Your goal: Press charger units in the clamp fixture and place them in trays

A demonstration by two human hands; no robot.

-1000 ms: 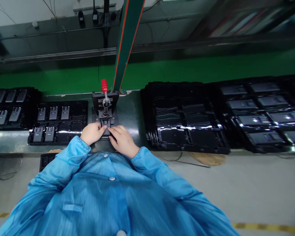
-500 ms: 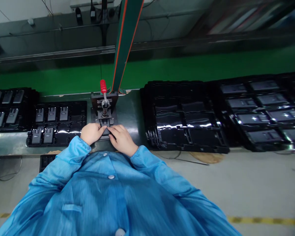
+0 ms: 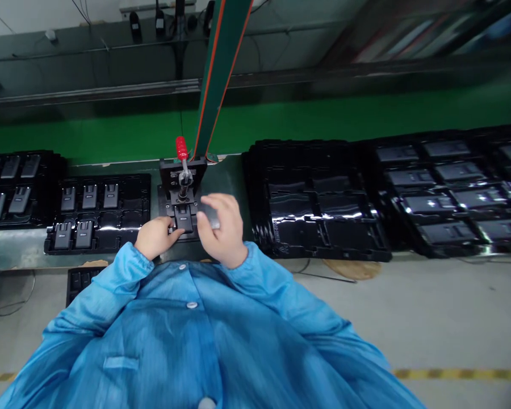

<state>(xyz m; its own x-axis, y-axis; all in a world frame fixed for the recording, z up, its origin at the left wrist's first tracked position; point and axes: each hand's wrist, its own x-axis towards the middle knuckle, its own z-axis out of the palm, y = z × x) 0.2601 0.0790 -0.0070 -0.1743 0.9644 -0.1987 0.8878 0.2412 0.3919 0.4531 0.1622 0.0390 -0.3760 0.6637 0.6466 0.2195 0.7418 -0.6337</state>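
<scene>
The left hand (image 3: 155,238) is pinching 1 small dark plastic part (image 3: 183,219) in the clamp jig (image 3: 182,187) at its fingertips, while the right hand (image 3: 221,230) is hovering just beside it, fingers spread and empty; the part looks light, stiff and smooth, best gripped by its side edges.

Your left hand (image 3: 153,238) is low and forward, knuckles up, its fingers (image 3: 170,232) curled and pointing right. Your right hand (image 3: 221,227) is raised just beside it, back toward you, fingers (image 3: 215,203) spread loosely and bent, slightly blurred. Both forearms in blue sleeves (image 3: 281,295) angle inward from your body, wrists close together.
</scene>
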